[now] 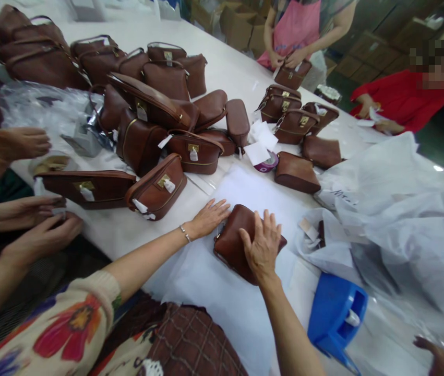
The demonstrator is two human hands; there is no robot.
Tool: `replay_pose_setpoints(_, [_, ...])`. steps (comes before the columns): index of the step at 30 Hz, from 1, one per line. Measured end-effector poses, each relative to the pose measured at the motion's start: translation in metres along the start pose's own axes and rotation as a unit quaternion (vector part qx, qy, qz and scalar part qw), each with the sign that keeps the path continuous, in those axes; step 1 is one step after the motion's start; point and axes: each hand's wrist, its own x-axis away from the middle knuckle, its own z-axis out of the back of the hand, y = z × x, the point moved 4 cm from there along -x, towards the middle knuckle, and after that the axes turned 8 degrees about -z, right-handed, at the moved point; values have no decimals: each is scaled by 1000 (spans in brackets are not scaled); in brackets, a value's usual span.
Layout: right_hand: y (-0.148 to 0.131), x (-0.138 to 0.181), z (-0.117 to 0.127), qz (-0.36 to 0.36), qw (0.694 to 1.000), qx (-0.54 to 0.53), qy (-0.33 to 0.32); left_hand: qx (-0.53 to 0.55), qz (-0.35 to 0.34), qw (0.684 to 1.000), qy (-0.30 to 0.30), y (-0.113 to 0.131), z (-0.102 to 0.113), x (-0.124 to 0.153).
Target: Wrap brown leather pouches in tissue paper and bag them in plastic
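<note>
In front of me a brown leather handbag (231,237) lies on sheets of white tissue paper (202,277). My right hand (261,243) rests flat over the bag's right part, fingers spread. Just beyond the bag's upper left edge is my left hand (208,218), its fingers stretched out over the paper; whether it touches the bag I cannot tell. Neither hand grips anything. Left of my left hand stands a brown handbag (159,187) with a gold clasp and white-wrapped tags.
Many brown handbags (167,78) crowd the white table (225,57). A purple tape roll (266,163) lies beyond the paper. To the right are a blue plastic holder (335,308) and white bags (402,209). Co-workers' hands (37,224) are at left; other people work across the table.
</note>
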Motion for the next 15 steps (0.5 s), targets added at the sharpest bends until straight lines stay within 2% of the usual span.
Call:
replay_pose_setpoints(3, [-5,4,-31,18,999,39,-28,-36,-50,998,-31,-4,-1,-12])
replay_pose_setpoints(7, [0,8,-37,13,997,58,-42,-73,-68,994,-44,-7,9,-7])
replay_pose_setpoints(9, [0,7,-32,6,996,62,-58,-89,-43,994,-43,-10,16,2])
replay_pose_setpoints(12, [-2,1,-27,-6,994,63,-89,-105,33,993,-32,-16,27,20])
replay_pose_setpoints(15, [1,-12,-28,-18,991,53,-123,-99,105,989,-9,-5,38,36])
